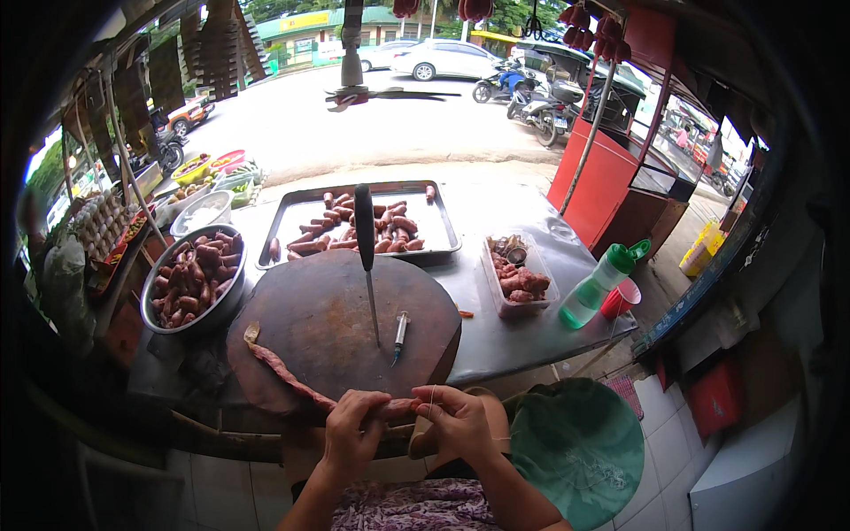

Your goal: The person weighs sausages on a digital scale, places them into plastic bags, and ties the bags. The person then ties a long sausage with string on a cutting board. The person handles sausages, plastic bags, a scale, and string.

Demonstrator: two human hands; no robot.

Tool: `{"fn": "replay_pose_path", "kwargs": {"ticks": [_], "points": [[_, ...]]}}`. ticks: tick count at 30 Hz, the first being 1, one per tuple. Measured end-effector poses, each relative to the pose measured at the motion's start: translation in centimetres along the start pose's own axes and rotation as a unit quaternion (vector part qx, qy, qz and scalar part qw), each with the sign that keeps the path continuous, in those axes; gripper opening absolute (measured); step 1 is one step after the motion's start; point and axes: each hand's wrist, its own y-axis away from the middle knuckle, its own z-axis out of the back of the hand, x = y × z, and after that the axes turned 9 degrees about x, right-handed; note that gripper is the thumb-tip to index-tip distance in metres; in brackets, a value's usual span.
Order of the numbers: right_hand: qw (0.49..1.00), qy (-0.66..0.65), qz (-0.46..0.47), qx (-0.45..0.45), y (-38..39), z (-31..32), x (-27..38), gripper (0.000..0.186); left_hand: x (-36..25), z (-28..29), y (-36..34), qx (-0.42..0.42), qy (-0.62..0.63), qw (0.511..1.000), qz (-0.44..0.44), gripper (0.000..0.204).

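A long sausage casing filled with meat lies along the left edge of the round wooden chopping board, its pale, empty end on the board. The near end runs into my left hand, whose fingers are closed round it. My right hand pinches the sausage's tip and a thin white string there. A knife with a black handle stands upright, its point on the board. Right of it lies a syringe with its needle toward me.
Sausages fill a metal bowl at left and lie on a metal tray behind the board. At right stand a plastic tub of meat, a green bottle and a red cup. A green round cover is near my right forearm.
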Motion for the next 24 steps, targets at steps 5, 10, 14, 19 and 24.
{"fn": "replay_pose_path", "kwargs": {"ticks": [5, 10, 14, 19, 24], "points": [[0.996, -0.066, -0.061, -0.010, 0.1, -0.6, 0.1, 0.015, 0.4, -0.5, 0.7, -0.024, 0.022, 0.999, 0.000, 0.019], [1.000, 0.015, 0.014, -0.017, 0.1, -0.9, 0.4, 0.013, 0.3, -0.5, 1.1, -0.017, 0.036, 0.999, 0.010, 0.020], [0.999, 0.042, 0.013, -0.003, 0.0, -1.1, 0.1, 0.010, 0.4, -0.1, 1.5, 0.000, 0.043, 0.999, 0.021, 0.021], [0.982, 0.169, 0.081, 0.006, -0.5, -1.9, 0.2, 0.006, 0.0, 0.3, 1.6, 0.130, 0.279, 0.939, 0.152, 0.043], [0.831, 0.483, 0.253, 0.113, -1.3, -3.2, 2.2, 0.020, -0.6, 0.1, 0.5, 0.126, 0.469, 0.860, 0.156, 0.059]]}}
